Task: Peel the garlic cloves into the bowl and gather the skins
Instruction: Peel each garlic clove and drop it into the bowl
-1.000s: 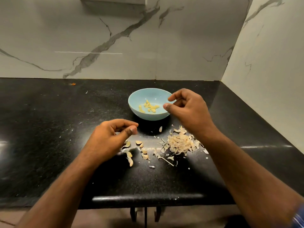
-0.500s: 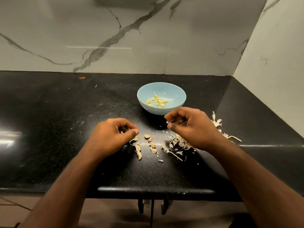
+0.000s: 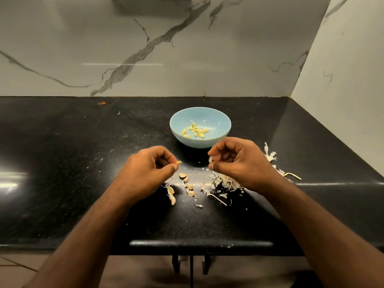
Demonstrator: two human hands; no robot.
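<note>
A light blue bowl point(image 3: 216, 119) stands on the black counter point(image 3: 62, 163) and holds several peeled yellow garlic cloves point(image 3: 195, 130). In front of it my left hand point(image 3: 145, 171) pinches a small garlic clove point(image 3: 178, 162) between thumb and fingers. My right hand point(image 3: 239, 161) pinches a pale piece of garlic skin point(image 3: 210, 159) at its fingertips. Several unpeeled cloves point(image 3: 188, 183) lie on the counter between and below my hands. A pile of dry garlic skins point(image 3: 225, 183) sits under my right hand, partly hidden by it.
More skins and a stalk point(image 3: 293, 175) lie to the right of my right wrist. Marble walls rise behind the counter and on its right side. The counter's front edge point(image 3: 199, 244) runs below my forearms. A small orange scrap point(image 3: 102, 103) lies at the back left.
My right hand came back from over the bowl to just above the skin pile and now pinches a skin. My left hand has lifted slightly with a clove in its fingertips.
</note>
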